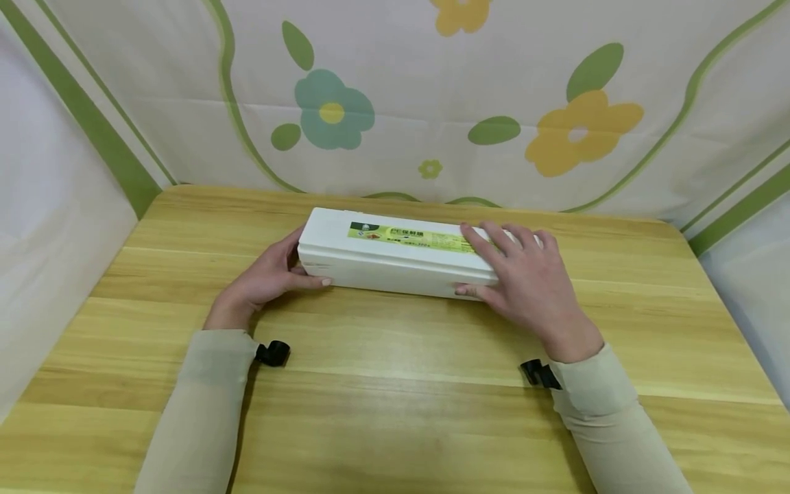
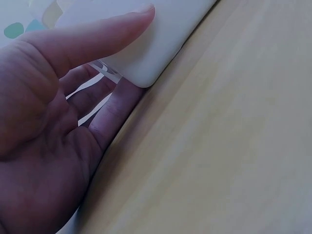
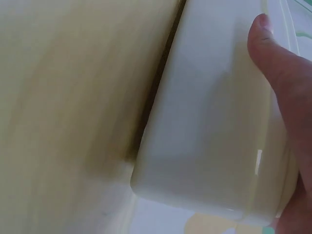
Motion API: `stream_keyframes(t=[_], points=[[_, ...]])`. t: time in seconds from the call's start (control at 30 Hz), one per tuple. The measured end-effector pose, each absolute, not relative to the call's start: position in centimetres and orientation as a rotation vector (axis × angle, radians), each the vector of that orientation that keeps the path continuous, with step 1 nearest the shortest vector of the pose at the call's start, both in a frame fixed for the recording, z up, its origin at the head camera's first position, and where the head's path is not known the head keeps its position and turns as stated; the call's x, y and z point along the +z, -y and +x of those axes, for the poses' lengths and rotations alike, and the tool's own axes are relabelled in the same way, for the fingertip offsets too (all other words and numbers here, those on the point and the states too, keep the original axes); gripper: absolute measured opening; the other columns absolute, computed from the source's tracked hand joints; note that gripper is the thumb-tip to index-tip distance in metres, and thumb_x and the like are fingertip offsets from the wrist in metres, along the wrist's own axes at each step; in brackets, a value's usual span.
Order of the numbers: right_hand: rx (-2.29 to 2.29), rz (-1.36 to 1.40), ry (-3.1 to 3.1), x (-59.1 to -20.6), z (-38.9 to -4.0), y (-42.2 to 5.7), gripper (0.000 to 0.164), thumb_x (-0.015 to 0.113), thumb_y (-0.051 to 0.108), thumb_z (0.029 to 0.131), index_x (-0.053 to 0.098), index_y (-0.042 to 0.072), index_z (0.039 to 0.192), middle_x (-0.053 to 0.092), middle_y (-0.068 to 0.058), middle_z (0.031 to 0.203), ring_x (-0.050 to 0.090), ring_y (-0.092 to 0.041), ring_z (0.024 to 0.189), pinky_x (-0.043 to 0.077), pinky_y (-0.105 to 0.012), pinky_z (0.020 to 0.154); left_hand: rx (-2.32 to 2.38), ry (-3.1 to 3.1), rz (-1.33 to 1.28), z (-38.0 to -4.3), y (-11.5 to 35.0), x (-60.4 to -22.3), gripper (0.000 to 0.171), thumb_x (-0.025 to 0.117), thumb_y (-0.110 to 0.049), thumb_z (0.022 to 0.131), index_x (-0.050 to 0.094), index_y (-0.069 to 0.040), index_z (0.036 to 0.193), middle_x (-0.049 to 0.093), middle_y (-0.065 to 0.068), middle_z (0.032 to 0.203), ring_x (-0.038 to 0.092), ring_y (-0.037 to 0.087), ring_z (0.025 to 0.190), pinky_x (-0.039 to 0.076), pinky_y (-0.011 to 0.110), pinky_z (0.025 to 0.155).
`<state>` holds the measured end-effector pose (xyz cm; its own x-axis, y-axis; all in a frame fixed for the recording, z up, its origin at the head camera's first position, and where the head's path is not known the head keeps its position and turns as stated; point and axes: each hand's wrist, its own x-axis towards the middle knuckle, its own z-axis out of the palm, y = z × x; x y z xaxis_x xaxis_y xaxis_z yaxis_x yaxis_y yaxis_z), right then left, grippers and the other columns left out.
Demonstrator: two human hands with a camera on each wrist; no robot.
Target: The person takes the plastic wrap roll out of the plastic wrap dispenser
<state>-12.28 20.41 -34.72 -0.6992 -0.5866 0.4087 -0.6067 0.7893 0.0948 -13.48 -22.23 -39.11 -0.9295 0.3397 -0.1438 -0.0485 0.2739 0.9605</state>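
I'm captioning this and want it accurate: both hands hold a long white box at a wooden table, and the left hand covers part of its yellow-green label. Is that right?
One slip: the head view shows the right hand, not the left hand, covering part of the yellow-green label. Both hands do hold the long white box at the wooden table.

Three views are facing one white box (image 1: 382, 271), one from above, two from the wrists.
The head view is looking forward and down across the table (image 1: 395, 425); the tilted wrist views are peering closely past the left hand (image 1: 265, 278) and right hand (image 1: 533, 285), each sharing the box with it.
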Motion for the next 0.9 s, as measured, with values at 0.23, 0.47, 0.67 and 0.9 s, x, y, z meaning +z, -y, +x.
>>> stream_keyframes(t=[0.23,0.47,0.67,0.9], points=[[0.081,0.904,2.553,-34.28,-12.33,-20.49,0.089,0.047,0.084,0.096,0.052,0.024,0.161,0.066,-0.016,0.147,0.065,-0.047,0.123,0.051,-0.068,0.098,1.698,-2.231,0.274,-13.58,22.14,-39.07,0.11,0.091,-0.005,0.085,0.03,-0.04,0.17,0.049,0.005,0.159,0.051,0.025,0.138,0.052,0.02,0.104],[0.113,0.895,2.57,-34.37,-12.36,-20.28,0.092,0.077,0.071,0.083,0.053,0.026,0.16,0.064,-0.016,0.146,0.064,-0.047,0.122,0.05,-0.068,0.098,1.678,-2.25,0.243,-13.62,22.19,-39.06,0.113,0.092,-0.006,0.085,0.027,-0.043,0.17,0.047,0.003,0.162,0.049,0.026,0.139,0.051,0.019,0.105],[0.117,0.872,2.565,-34.51,-12.43,-20.15,0.096,0.075,0.077,0.08,0.055,0.027,0.159,0.066,-0.016,0.143,0.065,-0.048,0.12,0.05,-0.068,0.097,1.673,-2.252,0.232,-13.71,22.22,-39.07,0.114,0.093,-0.007,0.084,0.026,-0.045,0.169,0.046,0.003,0.163,0.05,0.026,0.137,0.052,0.018,0.103],[0.133,0.86,2.57,-34.69,-12.51,-19.95,0.089,0.047,0.088,0.093,0.056,0.028,0.159,0.066,-0.016,0.142,0.065,-0.047,0.12,0.049,-0.067,0.097,1.648,-2.27,0.224,-13.67,22.42,-39.17,0.115,0.094,-0.01,0.084,0.026,-0.045,0.169,0.045,0.003,0.165,0.049,0.026,0.138,0.051,0.016,0.102]])
